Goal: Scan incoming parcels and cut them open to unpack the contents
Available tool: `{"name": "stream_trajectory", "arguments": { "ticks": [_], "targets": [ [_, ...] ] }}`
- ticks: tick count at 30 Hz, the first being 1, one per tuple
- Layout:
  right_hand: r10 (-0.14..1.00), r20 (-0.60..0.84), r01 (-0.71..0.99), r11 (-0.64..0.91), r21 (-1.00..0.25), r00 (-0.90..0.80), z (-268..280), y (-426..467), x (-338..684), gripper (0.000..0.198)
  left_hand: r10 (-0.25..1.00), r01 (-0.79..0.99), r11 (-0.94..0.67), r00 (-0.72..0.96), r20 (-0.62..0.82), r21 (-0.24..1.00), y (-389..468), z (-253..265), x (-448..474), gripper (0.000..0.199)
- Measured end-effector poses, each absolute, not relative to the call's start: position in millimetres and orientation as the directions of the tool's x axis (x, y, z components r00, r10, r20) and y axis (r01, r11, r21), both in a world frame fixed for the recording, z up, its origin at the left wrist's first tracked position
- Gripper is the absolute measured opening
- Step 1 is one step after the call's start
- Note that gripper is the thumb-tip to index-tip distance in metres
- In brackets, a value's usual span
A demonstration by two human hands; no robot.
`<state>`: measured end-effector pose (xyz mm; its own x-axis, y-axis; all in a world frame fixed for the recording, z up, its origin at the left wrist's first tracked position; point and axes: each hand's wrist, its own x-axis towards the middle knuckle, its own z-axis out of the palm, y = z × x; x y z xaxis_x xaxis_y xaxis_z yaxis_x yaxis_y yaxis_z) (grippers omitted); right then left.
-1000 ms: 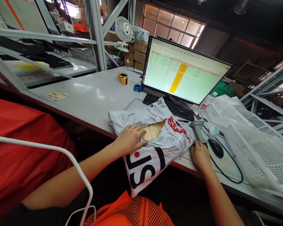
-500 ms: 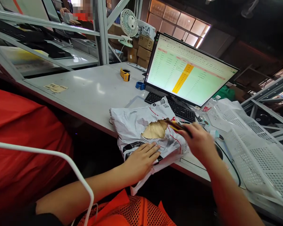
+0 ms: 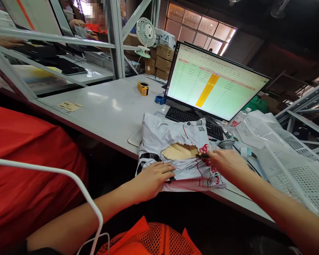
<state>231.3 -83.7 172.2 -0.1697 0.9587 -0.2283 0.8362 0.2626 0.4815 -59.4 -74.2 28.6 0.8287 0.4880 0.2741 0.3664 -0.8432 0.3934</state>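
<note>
A white plastic mailing bag (image 3: 162,129) with red and black print lies at the table's front edge. Through a jagged hole in its upper face, pale yellowish-brown contents (image 3: 178,151) show. My left hand (image 3: 152,179) presses flat on the bag's near left part, fingers stretched out. In my right hand (image 3: 223,161) is a slim black-and-yellow utility knife (image 3: 202,155), closed in the fingers. Its tip meets the right end of the hole; the blade itself cannot be made out.
Behind the bag stand a black keyboard (image 3: 186,115) and a monitor (image 3: 215,81). A mouse (image 3: 227,143) and white perforated baskets (image 3: 295,170) are to the right. Yellow tape (image 3: 143,88) and blue tape (image 3: 160,100) lie farther back. A white bar (image 3: 77,187) crosses the lower left.
The hole in the bag has widened to the right. My right hand and the knife are lower, and the bag is turned and shifted right. My left hand stays pressed on it.
</note>
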Motion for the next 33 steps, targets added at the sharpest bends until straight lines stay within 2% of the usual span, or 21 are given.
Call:
{"name": "stream_trajectory", "arguments": {
  "ticks": [2, 5, 8, 11, 14, 16, 18, 20, 22, 25, 28, 33],
  "targets": [
    [0.997, -0.055, 0.877, 0.075, 0.474, -0.055, 175.3, -100.6, 269.0, 0.017, 0.503, 0.371, -0.827, 0.824, 0.261, 0.423, -67.7, 43.1, -56.6, 0.03],
    [0.972, 0.169, 0.918, -0.215, 0.333, 0.166, 155.0, -111.0, 313.3, 0.033, 0.589, 0.442, -0.775, 0.764, 0.262, 0.452, -46.5, 65.5, -43.6, 0.027],
    [0.931, 0.192, 0.934, -0.336, 0.122, 0.31, 104.4, -107.2, 336.4, 0.038, 0.648, 0.553, -0.756, 0.709, 0.277, 0.352, -19.0, 71.5, -22.5, 0.028],
    [0.916, 0.141, 0.926, -0.375, -0.037, 0.376, 51.5, -99.7, 343.8, 0.035, 0.654, 0.618, -0.756, 0.729, 0.202, 0.217, -0.6, 59.8, -6.1, 0.026],
    [0.917, 0.138, 0.927, -0.364, -0.089, 0.373, 34.4, -94.6, 344.4, 0.036, 0.659, 0.637, -0.752, 0.729, 0.184, 0.17, 3.1, 46.6, -0.4, 0.029],
    [0.904, 0.279, 0.945, -0.3, -0.128, 0.324, 48.5, -91.4, 338.0, 0.037, 0.676, 0.656, -0.736, 0.718, 0.165, 0.167, 1.4, 43.1, 1.2, 0.03],
    [0.858, 0.47, 0.973, -0.128, -0.193, 0.207, 73.6, -85.3, 320.0, 0.038, 0.693, 0.673, -0.72, 0.71, 0.124, 0.172, 0.0, 42.9, 3.9, 0.032],
    [0.834, 0.551, 0.958, 0.144, -0.246, 0.016, 96.4, -73.8, 288.5, 0.035, 0.703, 0.685, -0.709, 0.706, 0.09, 0.168, -0.3, 42.7, 7.3, 0.033],
    [0.861, 0.461, 0.875, 0.38, -0.302, -0.215, 107.0, -56.9, 249.4, 0.029, 0.705, 0.688, -0.706, 0.704, 0.084, 0.164, -0.1, 40.3, 9.4, 0.033],
    [0.874, 0.175, 0.817, 0.485, -0.312, -0.453, 98.4, -28.1, 199.0, 0.026, 0.696, 0.669, -0.716, 0.705, 0.135, 0.198, -0.8, 32.8, 6.7, 0.031],
    [0.884, -0.026, 0.869, 0.454, -0.2, -0.467, 80.5, -6.8, 176.0, 0.018, 0.68, 0.626, -0.732, 0.696, 0.23, 0.27, -2.1, 25.3, -0.2, 0.028],
    [0.874, -0.118, 0.882, 0.465, -0.075, -0.471, 81.2, 7.5, 173.7, 0.023, 0.655, 0.529, -0.755, 0.634, 0.41, 0.388, -2.1, 18.4, -4.2, 0.025]
  ]
}}
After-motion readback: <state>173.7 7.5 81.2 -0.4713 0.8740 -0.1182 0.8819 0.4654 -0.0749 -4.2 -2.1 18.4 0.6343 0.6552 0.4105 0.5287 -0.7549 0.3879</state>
